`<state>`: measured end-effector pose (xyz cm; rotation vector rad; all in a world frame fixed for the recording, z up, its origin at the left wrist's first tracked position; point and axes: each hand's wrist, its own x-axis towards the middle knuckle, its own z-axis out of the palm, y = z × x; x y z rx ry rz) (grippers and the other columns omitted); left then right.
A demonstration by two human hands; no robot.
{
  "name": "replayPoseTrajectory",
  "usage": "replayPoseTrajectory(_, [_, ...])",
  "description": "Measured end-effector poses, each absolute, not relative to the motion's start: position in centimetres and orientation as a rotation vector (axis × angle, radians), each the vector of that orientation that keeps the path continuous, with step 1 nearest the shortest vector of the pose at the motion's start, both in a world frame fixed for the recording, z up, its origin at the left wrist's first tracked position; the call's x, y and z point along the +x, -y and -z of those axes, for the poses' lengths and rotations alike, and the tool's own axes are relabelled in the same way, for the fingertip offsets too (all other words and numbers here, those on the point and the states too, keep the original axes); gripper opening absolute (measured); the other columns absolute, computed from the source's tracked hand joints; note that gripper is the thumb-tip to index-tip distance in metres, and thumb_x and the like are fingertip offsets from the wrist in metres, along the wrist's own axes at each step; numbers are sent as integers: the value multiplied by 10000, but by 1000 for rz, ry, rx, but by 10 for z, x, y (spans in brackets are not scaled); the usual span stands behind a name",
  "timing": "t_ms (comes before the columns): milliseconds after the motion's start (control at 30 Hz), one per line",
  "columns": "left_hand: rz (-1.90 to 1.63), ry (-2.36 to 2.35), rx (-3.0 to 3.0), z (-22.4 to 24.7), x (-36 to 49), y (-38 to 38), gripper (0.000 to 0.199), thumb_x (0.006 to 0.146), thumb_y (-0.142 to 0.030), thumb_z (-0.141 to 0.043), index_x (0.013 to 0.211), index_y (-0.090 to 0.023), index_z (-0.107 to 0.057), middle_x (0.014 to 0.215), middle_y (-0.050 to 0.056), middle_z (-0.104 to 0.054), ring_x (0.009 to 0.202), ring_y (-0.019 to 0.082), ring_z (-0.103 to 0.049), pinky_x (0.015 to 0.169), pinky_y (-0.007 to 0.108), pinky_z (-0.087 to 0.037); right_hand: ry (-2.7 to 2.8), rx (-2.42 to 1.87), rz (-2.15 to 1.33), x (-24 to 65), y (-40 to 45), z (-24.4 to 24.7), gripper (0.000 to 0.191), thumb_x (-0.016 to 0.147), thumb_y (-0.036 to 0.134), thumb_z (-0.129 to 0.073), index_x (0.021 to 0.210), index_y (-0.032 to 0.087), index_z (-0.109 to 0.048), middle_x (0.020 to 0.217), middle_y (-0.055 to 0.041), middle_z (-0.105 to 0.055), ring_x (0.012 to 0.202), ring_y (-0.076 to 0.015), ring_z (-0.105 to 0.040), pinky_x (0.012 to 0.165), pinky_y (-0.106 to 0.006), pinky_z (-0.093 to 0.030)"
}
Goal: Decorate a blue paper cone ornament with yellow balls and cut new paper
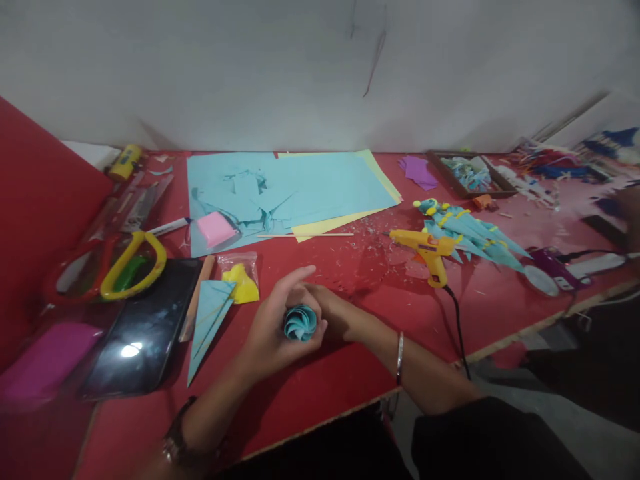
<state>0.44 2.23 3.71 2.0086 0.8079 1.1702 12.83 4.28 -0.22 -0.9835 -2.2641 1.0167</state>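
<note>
A rolled piece of light blue paper (300, 323) shows its spiral end inside the curl of my left hand (275, 320), whose fingers wrap round it. Behind it, my right hand (327, 310) touches the left one; its fingers are mostly hidden, so its grip cannot be made out. Left of the hands lie folded blue paper triangles (210, 320) and a small bag with yellow clay (243, 283). A yellow glue gun (425, 250) rests on the red table (350, 373) to the right, beside blue paper cones with yellow trim (470, 233).
Blue sheets (320, 187) with scraps lie at the back, with a pink block (216, 229) and a thin stick (305, 235). A dark phone (145, 333) and yellow-handled scissors (134, 265) are at left. A tray (470, 175) stands back right. The glue gun's cord (457, 327) hangs over the front edge.
</note>
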Motion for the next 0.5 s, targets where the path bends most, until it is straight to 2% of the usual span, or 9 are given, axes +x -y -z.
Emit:
replayPoseTrajectory(133, [-1199,-772,1997,-37,4,-23,598,686,-99,-537,1220,-222,-299,658,-51,-576,567,99,-553,602,252,-467,2171,-874,-1165,131,-40,-4,176,676,62,-500,816,165,-529,877,-28,-589,803,-144,-555,683,-242,-485])
replayPoseTrajectory(267, [-1233,-870,2057,-36,0,-24,562,701,-153,-573,1202,-237,-333,753,-14,-608,643,125,-577,638,280,-466,2125,-902,-1148,131,-40,-3,302,657,26,-513,927,159,-530,1016,-58,-577,919,-174,-548,762,-295,-469])
replayPoseTrajectory(400, [-1229,-981,2229,-34,-6,-29,484,704,-236,-617,1144,-237,-413,808,9,-615,708,149,-564,661,297,-450,2165,-804,-1053,133,-43,0,208,721,86,-525,913,164,-528,1051,-73,-563,984,-180,-526,808,-315,-447])
replayPoseTrajectory(500, [-1224,-968,2352,-36,-10,-33,322,712,-256,-617,1014,-226,-509,845,27,-605,748,161,-542,650,294,-431,2145,-802,-997,136,-44,-2,122,757,133,-521,874,167,-515,977,-69,-565,912,-161,-540,770,-289,-458])
